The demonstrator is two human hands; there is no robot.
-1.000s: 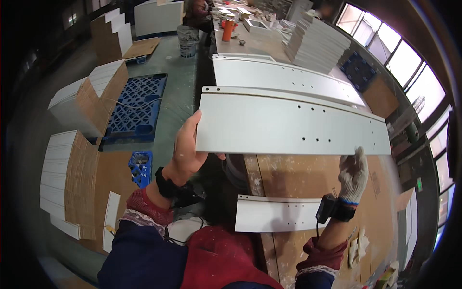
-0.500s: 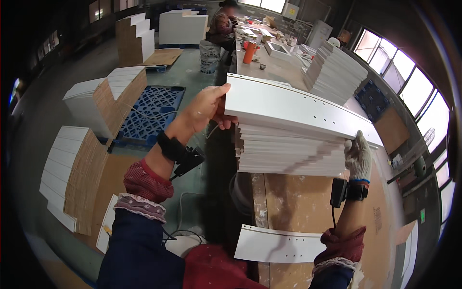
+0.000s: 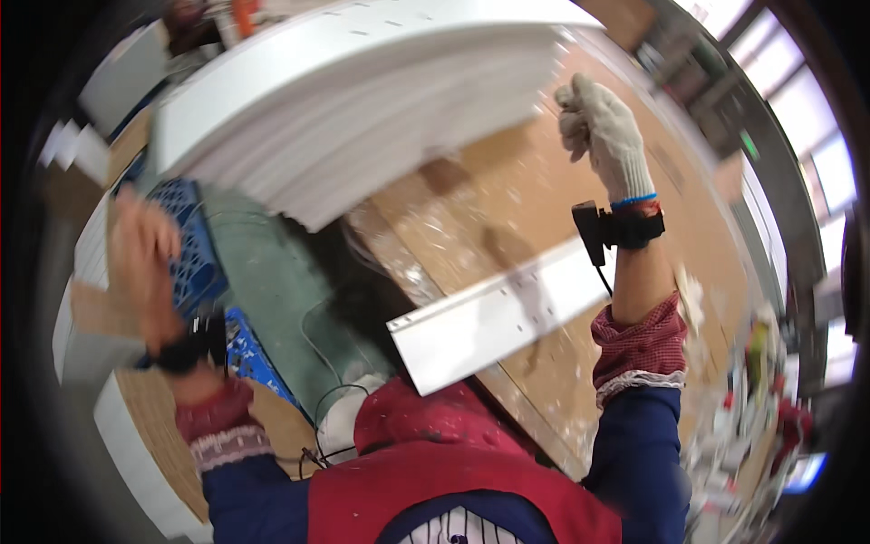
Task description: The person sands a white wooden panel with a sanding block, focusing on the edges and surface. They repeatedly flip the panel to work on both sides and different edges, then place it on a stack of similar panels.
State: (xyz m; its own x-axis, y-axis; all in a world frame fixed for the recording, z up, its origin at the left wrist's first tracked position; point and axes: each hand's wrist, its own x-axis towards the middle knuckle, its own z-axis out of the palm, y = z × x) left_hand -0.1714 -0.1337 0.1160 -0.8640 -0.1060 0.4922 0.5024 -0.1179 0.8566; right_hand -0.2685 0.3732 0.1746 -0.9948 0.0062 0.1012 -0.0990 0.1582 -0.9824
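Observation:
My bare left hand [image 3: 145,240] is raised at the far left, away from the boards and smeared by motion. Its fingers look loosely apart with nothing in them. My right hand [image 3: 603,131] wears a white knit glove and hovers over the table, just off the right end of the stack of white boards [image 3: 390,127]. Its fingers are curled in, and no object shows in them. A long white panel with small holes [image 3: 272,68] lies on top of that stack. Nearer to me, a single white drilled board [image 3: 494,322] lies slantwise, its right end beside my right forearm.
Brown board, scuffed with white marks, covers the worktable [image 3: 671,236]. Blue plastic pallets [image 3: 186,227] and more stacked panels [image 3: 163,417] stand on the floor to the left. A thin cable [image 3: 317,340] runs across the green floor. Mixed clutter [image 3: 743,426] lies at the lower right.
Both hands have let go of the drilled panel, which now rests on the stack. My left hand has swung left, and my right hand has lifted off. The view has turned and tilted downward.

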